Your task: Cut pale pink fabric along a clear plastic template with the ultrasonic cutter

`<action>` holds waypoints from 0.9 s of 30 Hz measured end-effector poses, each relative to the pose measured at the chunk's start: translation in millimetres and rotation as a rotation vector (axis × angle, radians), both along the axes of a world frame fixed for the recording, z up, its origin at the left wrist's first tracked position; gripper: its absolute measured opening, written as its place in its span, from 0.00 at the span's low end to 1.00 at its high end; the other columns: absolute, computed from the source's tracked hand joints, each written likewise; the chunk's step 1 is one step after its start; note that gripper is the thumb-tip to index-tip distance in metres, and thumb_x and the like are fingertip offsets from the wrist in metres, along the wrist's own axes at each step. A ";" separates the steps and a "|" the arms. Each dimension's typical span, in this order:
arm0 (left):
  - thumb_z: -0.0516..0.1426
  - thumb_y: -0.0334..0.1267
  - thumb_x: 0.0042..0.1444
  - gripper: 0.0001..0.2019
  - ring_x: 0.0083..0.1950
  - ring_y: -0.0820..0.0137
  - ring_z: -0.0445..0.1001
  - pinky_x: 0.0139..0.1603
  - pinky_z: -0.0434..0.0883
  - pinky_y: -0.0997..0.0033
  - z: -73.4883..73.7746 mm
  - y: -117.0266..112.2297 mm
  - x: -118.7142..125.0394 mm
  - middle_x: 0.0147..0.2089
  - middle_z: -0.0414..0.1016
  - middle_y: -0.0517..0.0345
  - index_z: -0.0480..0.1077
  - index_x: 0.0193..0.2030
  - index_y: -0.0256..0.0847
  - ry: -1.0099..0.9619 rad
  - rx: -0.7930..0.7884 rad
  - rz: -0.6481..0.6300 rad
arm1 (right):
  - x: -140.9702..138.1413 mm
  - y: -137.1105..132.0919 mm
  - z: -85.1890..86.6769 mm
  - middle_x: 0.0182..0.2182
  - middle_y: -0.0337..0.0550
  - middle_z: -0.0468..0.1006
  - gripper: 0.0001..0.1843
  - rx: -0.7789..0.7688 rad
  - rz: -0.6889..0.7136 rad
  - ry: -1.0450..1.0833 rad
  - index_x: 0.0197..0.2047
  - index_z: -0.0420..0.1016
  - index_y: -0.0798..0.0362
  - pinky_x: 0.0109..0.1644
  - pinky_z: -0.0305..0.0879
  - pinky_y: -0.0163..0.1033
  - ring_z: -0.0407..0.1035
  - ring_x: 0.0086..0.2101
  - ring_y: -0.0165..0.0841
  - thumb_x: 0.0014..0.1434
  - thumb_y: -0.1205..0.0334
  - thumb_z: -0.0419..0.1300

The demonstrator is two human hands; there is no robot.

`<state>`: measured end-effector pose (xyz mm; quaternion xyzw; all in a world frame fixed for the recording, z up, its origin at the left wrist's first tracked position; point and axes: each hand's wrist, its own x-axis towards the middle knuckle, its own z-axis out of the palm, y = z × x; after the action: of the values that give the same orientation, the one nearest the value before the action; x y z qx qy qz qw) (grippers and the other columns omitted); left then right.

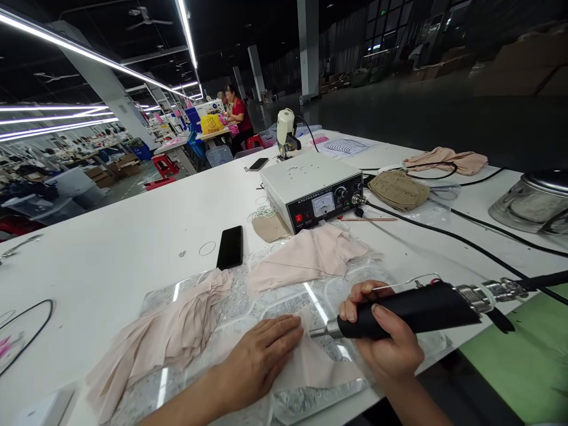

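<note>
Carefully, the pink cloth (310,367) was pressed flat by the open left hand (261,358), while the black tool (408,307) was gripped by the right hand (381,331); fingers were best kept clear of its tip.

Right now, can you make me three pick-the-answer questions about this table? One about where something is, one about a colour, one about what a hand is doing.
1. Where is the black phone?
A. on the white table, left of the control box
B. on top of the control box
C. under the pink fabric

2. What colour is the handle of the tool?
A. yellow
B. black
C. red

3. What is the left hand doing?
A. holding the phone
B. lying flat on the pink fabric piece
C. turning a knob

Answers: 1 A, it lies flat on bare tabletop. 2 B, the grip in the right hand is black. 3 B, its fingers are spread on the cloth.
</note>
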<state>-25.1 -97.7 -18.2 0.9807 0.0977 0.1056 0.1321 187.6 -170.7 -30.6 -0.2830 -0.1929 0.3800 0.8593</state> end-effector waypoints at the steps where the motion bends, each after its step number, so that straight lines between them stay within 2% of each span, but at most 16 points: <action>1: 0.47 0.30 0.69 0.20 0.65 0.65 0.66 0.64 0.70 0.62 -1.7 1.5 1.2 0.64 0.67 0.45 0.59 0.66 0.37 -0.005 -0.009 0.002 | -1.6 0.8 0.4 0.26 0.37 0.69 0.06 0.005 0.009 -0.004 0.33 0.74 0.50 0.26 0.65 0.36 0.65 0.20 0.26 0.49 0.59 0.61; 6: 0.47 0.23 0.64 0.27 0.65 0.63 0.67 0.62 0.71 0.59 -6.8 9.7 8.8 0.66 0.65 0.47 0.54 0.70 0.39 0.030 -0.050 -0.028 | -7.4 2.4 0.2 0.27 0.37 0.69 0.06 0.029 0.037 -0.028 0.34 0.74 0.49 0.25 0.65 0.35 0.66 0.20 0.26 0.51 0.59 0.61; 9: 0.47 0.21 0.61 0.30 0.64 0.61 0.67 0.61 0.71 0.56 -6.1 12.6 12.7 0.67 0.65 0.48 0.54 0.69 0.39 0.072 -0.063 -0.046 | -8.2 1.7 -1.0 0.27 0.37 0.69 0.06 0.037 0.057 -0.046 0.34 0.74 0.49 0.25 0.64 0.36 0.66 0.20 0.27 0.52 0.58 0.61; 16: 0.49 0.22 0.61 0.26 0.62 0.59 0.68 0.59 0.71 0.55 -9.7 13.5 13.9 0.64 0.68 0.48 0.61 0.65 0.38 0.089 -0.039 -0.028 | -6.5 0.5 -3.4 0.28 0.38 0.69 0.07 0.045 0.061 -0.078 0.35 0.75 0.49 0.25 0.64 0.37 0.65 0.21 0.27 0.53 0.57 0.61; 27: 0.46 0.25 0.64 0.22 0.59 0.60 0.70 0.55 0.73 0.58 -12.2 11.3 16.3 0.61 0.70 0.43 0.60 0.65 0.35 0.042 0.077 -0.035 | -6.7 -0.8 2.3 0.26 0.37 0.69 0.08 0.011 0.028 -0.082 0.33 0.74 0.49 0.24 0.64 0.37 0.66 0.19 0.28 0.51 0.55 0.63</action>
<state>-8.8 -86.4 -30.3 0.9887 0.0789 0.0864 0.0940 180.9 -171.5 -28.3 -0.2906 -0.2339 0.3790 0.8469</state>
